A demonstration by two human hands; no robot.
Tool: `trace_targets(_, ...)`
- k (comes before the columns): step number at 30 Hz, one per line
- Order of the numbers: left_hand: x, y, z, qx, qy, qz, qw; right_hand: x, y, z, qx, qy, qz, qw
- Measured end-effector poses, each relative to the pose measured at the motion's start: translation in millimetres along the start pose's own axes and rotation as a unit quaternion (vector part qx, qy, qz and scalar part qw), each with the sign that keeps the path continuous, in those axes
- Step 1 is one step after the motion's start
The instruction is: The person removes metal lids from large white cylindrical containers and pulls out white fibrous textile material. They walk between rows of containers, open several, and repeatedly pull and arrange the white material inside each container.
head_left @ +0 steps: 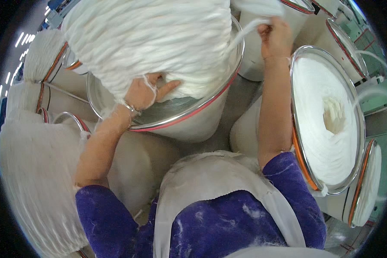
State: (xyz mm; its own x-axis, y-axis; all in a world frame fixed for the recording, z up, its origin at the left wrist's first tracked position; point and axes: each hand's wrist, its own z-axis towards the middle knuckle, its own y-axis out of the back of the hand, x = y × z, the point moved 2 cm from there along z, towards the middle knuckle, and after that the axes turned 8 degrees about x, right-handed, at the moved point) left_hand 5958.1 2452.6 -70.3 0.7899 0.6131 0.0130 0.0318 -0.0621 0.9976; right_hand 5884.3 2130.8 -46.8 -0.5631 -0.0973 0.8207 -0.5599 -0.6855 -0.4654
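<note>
A large heap of white cotton sliver (159,38) bulges high over a metal-rimmed can (193,109) in front of me. My left hand (142,92) is at the heap's near lower edge, inside the rim. Its thumb is stretched away from the other fingers, whose tips are partly hidden in the sliver. A thin strand (151,88) lies across this hand. To the right of the heap, my right hand (277,38) is raised and closed around a loose sliver end (249,28), which runs down to the heap's right side.
On the right stands a can of coiled sliver (314,112) with a hole in its middle. Another sliver-filled can (365,185) is beyond it. Overflowing sliver (34,180) fills the left side. More cans (348,47) stand at the back right, with narrow gaps of floor between.
</note>
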Motion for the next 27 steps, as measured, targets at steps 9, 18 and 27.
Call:
trace_targets(9,19.1,-10.8,7.3,-0.035,0.058,-0.089,0.994,-14.3,76.1,-80.2,-0.048,0.055,0.255,0.964)
trace_targets(18,-17.6,-19.2,-5.8,0.194,0.002,-0.053,0.98,-55.4,145.2,-207.4,0.092,-0.111,-0.051,0.988)
trace_targets(27,-25.3,14.8,-32.1,0.414,0.075,-0.104,0.901,-72.1,219.0,-254.9,0.433,-0.324,-0.431,0.722)
